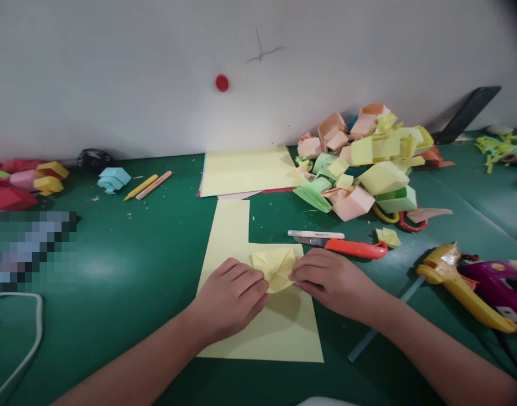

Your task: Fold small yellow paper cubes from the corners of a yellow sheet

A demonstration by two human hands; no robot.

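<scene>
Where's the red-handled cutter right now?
In the head view, the red-handled cutter lies on the green table, just beyond the right hand, beside the white pen.

We see a plain green tabletop (157, 242) and a pale yellow sheet (258, 332). We note an orange-red cutter handle (355, 248) and a yellow-bodied glue gun (465, 287).

On the green table (135, 265) we see a red box cutter (355, 248) lying just beside a white pen (316, 234). To the right, we find a yellow glue gun (463, 282) near a purple device (501, 285). Against the wall (114, 67) we notice a dark slab (467, 115) leaning, right of a heap of folded paper pieces (380, 146). At left, we see yellow and orange crayon-like sticks (142, 186) near a light-blue paper piece (114, 179).
</scene>
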